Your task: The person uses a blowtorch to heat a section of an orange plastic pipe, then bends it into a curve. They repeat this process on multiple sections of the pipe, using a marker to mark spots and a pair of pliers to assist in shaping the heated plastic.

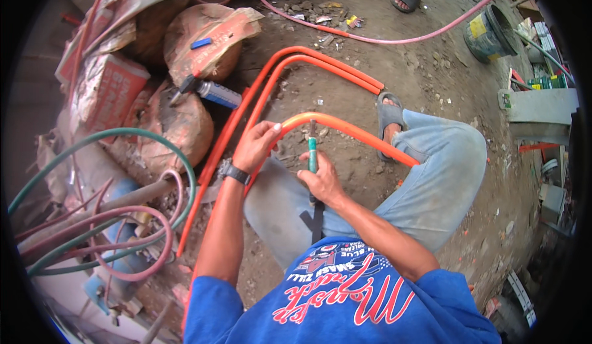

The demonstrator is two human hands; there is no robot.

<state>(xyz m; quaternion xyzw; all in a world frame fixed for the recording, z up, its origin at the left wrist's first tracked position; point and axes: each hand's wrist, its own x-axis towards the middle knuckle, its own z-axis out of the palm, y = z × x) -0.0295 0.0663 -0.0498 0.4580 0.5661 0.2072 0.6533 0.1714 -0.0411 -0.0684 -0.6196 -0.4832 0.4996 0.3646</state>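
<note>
My left hand [254, 147] is closed round an orange plastic pipe [345, 127] near its bend. From there the pipe curves right, its far end lying by my right knee. In my closed right hand [322, 176] is a slim green-handled tool [312, 151]; its narrow tip meets or overlaps the pipe just right of the bend. The tool's exact kind cannot be made out. Beyond my hands, two more bent orange pipes [327, 60] lie side by side on the ground. A torch head on a gas canister [219, 94] rests to the left of them.
Torn paper sacks [111, 94] and hardened lumps [182, 125] are piled at the left, with a small blue object [201, 43] on top. Green and pink hoses [132, 276] coil at the lower left. A dark bucket [490, 34] stands far right; another person's sandalled foot [407, 0] is beyond.
</note>
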